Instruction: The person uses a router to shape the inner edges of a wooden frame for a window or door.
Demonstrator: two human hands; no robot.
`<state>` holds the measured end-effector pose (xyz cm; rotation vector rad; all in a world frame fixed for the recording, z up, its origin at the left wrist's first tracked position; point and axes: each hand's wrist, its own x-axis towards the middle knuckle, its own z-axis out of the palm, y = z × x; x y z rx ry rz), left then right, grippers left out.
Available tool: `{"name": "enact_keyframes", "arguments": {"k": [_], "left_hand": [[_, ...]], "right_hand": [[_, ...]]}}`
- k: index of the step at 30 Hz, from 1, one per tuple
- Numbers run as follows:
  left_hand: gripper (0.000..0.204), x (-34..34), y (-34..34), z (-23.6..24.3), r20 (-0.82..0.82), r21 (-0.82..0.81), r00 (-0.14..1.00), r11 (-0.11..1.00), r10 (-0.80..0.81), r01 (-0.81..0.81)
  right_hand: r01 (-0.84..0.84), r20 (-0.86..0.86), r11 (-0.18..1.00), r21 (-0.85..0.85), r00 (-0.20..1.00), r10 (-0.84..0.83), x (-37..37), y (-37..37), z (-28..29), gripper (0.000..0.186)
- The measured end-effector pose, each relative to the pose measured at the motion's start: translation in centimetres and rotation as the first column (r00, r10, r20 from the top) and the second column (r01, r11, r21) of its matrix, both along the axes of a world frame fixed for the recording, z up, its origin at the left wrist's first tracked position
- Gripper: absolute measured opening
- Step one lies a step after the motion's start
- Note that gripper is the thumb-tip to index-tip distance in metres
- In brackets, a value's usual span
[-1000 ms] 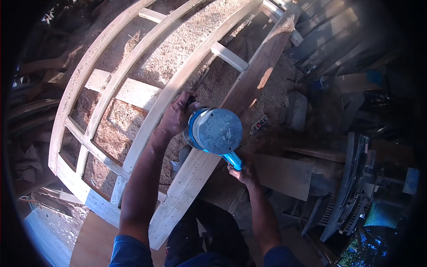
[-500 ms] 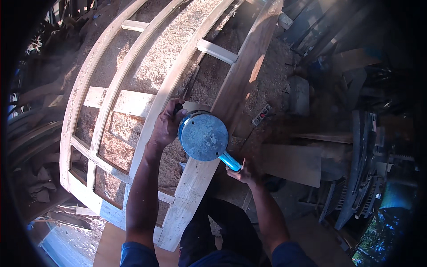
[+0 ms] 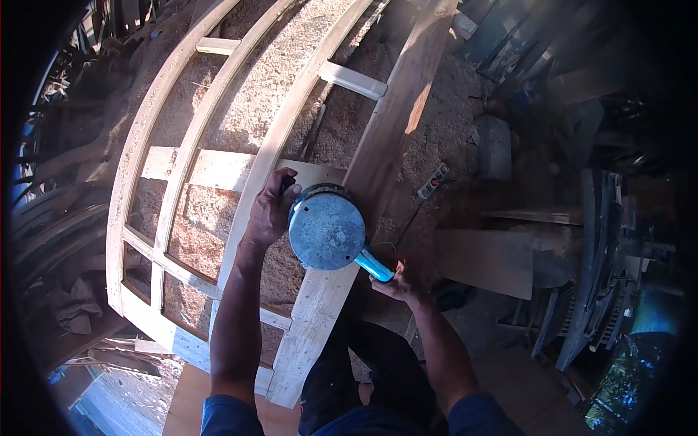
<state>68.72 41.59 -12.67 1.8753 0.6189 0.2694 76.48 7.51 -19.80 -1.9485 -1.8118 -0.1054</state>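
A blue hand-held power tool (image 3: 327,231) with a broad round grey face and small dark holes is over the wide flat plank (image 3: 317,320) of a wooden frame. My left hand (image 3: 270,207) is closed around its black side knob (image 3: 289,183). At the lower right of the tool, my right hand (image 3: 398,283) grips the end of its bright blue handle (image 3: 376,267). The tool's underside is hidden, so what touches the wood cannot be seen. Curved wooden ribs (image 3: 196,120) and short crosspieces (image 3: 354,80) join to the left and above.
Sawdust and shavings (image 3: 251,116) lie thickly under the frame. A power strip (image 3: 433,181) with a dark cord is on the ground to the right. A thin board (image 3: 486,263) and dark timber pieces (image 3: 582,269) are farther right. A plywood sheet (image 3: 185,400) shows at lower left.
The tool has shifted slightly left over the frame with both my hands still on it. The whole view has moved a little, with the frame appearing slightly farther right.
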Motion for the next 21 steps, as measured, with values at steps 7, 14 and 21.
{"name": "enact_keyframes", "arguments": {"k": [7, 14, 21], "left_hand": [[0.030, -0.7, 0.0, -0.3, -0.007, -0.028, 1.000, 0.999, 0.019, -0.019], [0.031, -1.5, -0.2, -0.6, -0.008, -0.060, 0.999, 0.998, 0.032, -0.032], [0.032, -2.1, -0.4, -0.9, 0.028, 0.014, 1.000, 1.000, -0.005, 0.005]], "right_hand": [[0.103, -0.280, 0.992, -0.079, 0.952, -0.121, -1.5, -0.6, -1.7, 0.034], [0.047, -0.235, 0.993, -0.112, 0.969, -0.072, -1.8, -1.1, -1.8, 0.052], [0.116, -0.462, 0.977, -0.180, 0.867, -0.188, -2.3, -0.6, 0.0, 0.055]]}}
